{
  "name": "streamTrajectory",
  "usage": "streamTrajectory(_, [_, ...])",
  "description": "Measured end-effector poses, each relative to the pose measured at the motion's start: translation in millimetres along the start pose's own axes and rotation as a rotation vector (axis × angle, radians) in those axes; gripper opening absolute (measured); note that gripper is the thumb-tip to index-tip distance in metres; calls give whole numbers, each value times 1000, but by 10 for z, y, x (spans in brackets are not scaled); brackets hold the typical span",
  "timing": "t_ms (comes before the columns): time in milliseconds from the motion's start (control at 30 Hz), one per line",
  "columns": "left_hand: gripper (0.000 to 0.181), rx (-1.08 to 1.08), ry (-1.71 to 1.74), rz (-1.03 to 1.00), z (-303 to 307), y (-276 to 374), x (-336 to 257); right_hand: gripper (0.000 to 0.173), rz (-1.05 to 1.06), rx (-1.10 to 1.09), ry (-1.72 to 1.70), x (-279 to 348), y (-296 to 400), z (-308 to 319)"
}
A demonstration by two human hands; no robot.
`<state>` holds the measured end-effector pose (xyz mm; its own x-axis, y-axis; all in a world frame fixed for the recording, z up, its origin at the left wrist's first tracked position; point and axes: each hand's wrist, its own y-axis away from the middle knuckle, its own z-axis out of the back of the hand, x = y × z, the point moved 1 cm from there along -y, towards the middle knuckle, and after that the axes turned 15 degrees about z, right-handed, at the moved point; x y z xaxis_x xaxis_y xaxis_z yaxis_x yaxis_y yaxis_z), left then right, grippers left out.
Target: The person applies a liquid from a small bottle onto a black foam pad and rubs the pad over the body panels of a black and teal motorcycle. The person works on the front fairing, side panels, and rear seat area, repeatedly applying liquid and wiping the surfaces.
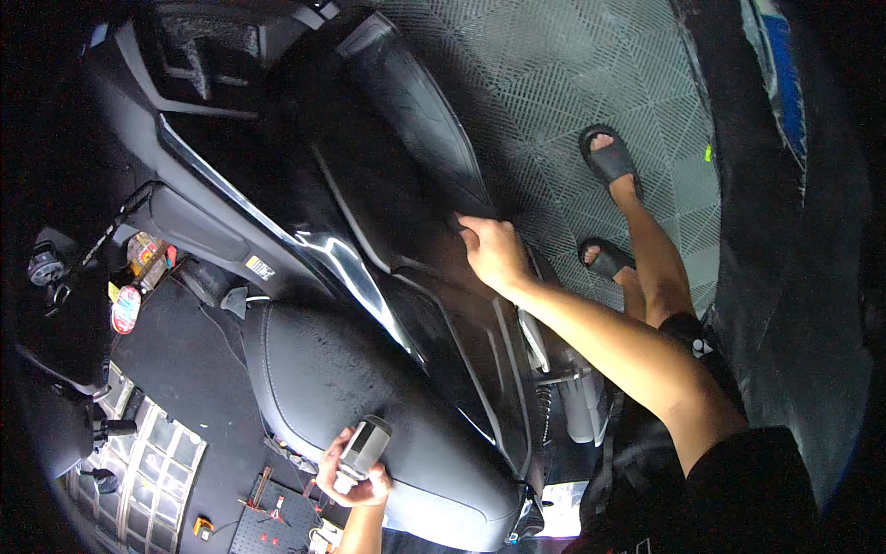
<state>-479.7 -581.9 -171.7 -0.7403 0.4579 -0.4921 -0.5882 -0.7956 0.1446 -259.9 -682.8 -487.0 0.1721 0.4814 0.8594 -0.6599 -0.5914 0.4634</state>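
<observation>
Before me is a dark motor scooter with a grey stitched seat (332,360) and a glossy black side panel (387,311). Over the seat, my left hand (353,485) grips a boxy grey-and-black handheld device (367,447); what kind it is cannot be told. Further along the body, my right hand (491,253) reaches down to the dark lower side cover (422,242). Its fingers are bent, and the fingertips meet the cover near its outer edge. Shadow hides whether they pinch anything there.
My feet in black slides (612,163) stand on grey slatted floor tiles (526,83) beside the scooter. Beyond the seat are a black perforated board (270,526) with tools, a rack of clear compartments (156,457) and an orange-and-black item (203,528). Dark sheeting (768,277) hangs behind me.
</observation>
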Motion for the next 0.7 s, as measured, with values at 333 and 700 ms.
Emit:
streamTrajectory(333, [76,-142,3,46,-136,-7,-116,25,249,-298,-295,655,-879,-356])
streamTrajectory(700, [46,-101,77,11,-236,-172,-216,35,535,43,-234,368,1743,494])
